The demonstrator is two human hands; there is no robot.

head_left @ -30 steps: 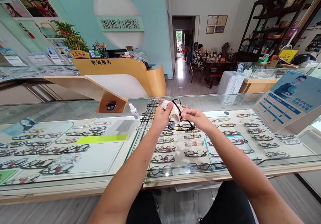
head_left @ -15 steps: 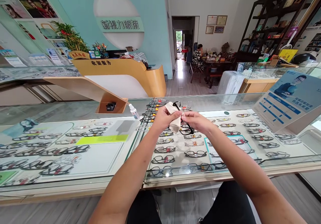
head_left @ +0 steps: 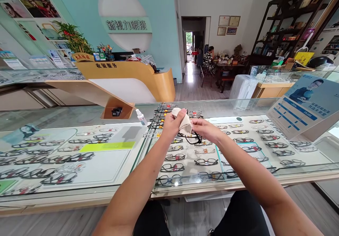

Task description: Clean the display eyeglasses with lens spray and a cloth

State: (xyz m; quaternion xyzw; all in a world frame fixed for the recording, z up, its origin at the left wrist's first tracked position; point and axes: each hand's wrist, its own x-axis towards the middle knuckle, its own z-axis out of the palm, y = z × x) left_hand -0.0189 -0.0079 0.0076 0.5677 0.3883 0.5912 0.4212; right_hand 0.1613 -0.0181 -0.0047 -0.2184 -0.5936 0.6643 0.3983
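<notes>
My left hand [head_left: 173,123] is closed on a cream cleaning cloth [head_left: 185,126], its thumb pressing on top. The cloth is folded over part of a pair of black-framed glasses [head_left: 194,138], hiding one side of them. My right hand [head_left: 202,127] pinches the glasses at the cloth's right edge, and one dark rim hangs below the fingers. Both hands are close together above the glass display counter [head_left: 148,147]. Left of them, a small white spray bottle [head_left: 141,117] stands on the glass.
Many spectacle frames [head_left: 206,162] lie in rows under the glass. A wooden stand [head_left: 116,105] leans at the left, and a blue-and-white sign [head_left: 304,105] stands at the right. Farther back are a yellow cash desk [head_left: 164,84], a wrapped suitcase [head_left: 242,91] and a seated person [head_left: 209,59].
The cloth has shifted and now covers the upper part of the glasses, which stuck out above it before. The visible rim has turned and moved slightly left. Both hands keep their hold.
</notes>
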